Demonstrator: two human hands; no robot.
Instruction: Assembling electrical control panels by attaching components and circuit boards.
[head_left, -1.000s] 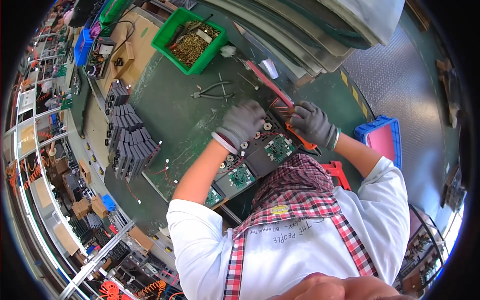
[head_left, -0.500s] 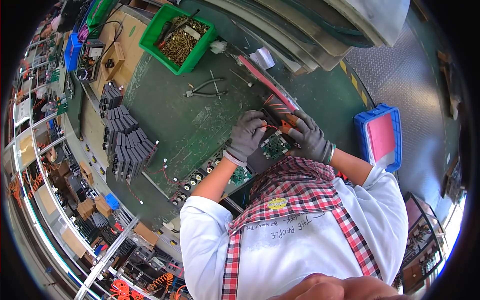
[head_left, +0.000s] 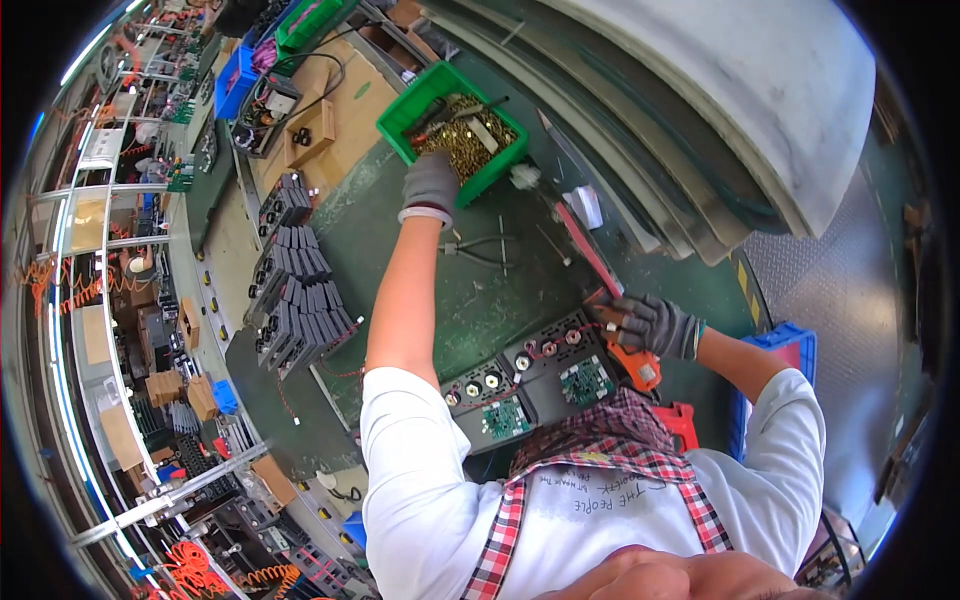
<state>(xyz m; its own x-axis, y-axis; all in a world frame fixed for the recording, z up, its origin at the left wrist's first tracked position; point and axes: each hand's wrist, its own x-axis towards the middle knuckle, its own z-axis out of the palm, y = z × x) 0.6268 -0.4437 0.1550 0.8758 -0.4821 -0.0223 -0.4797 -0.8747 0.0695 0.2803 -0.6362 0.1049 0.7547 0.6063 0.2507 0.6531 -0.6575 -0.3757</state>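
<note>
Our gloved left hand (head_left: 431, 185) reaches the green bin (head_left: 405, 108) of brass screws (head_left: 462, 150) at 11 o'clock, grip unclear; our right hand (head_left: 650, 325) grips the orange screwdriver (head_left: 640, 365); boards (head_left: 530, 385) seem unfinished.

Rows of black finned modules (head_left: 295, 290) lie on the green bench (head_left: 470, 300) at the left, with pliers (head_left: 480, 247) near its middle. A blue bin (head_left: 790, 345) sits at the right, and cardboard boxes (head_left: 330, 120) beyond.
</note>
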